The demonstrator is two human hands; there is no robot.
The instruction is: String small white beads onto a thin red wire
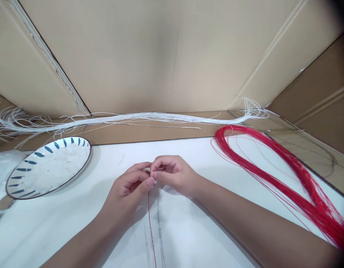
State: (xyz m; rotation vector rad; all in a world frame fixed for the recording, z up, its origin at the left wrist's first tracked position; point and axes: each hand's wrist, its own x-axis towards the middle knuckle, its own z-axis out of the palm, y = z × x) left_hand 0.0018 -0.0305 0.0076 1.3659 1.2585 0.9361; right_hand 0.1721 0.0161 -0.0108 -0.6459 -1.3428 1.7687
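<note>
My left hand [131, 184] and my right hand [173, 173] meet at the middle of the white table [77, 223], fingertips pinched together. Between them they grip a thin red cord [151, 223] that hangs down toward me from the pinch. A pale strand seems to run beside it. Something small and pale sits at the fingertips; I cannot make out what it is. Both hands are closed in a pinch.
A white plate [49, 165] with blue dashes on its rim holds small clear beads at the left. A bundle of red cords [286, 178] loops along the right side. A long bundle of white cords [149, 118] lies along the cardboard wall behind.
</note>
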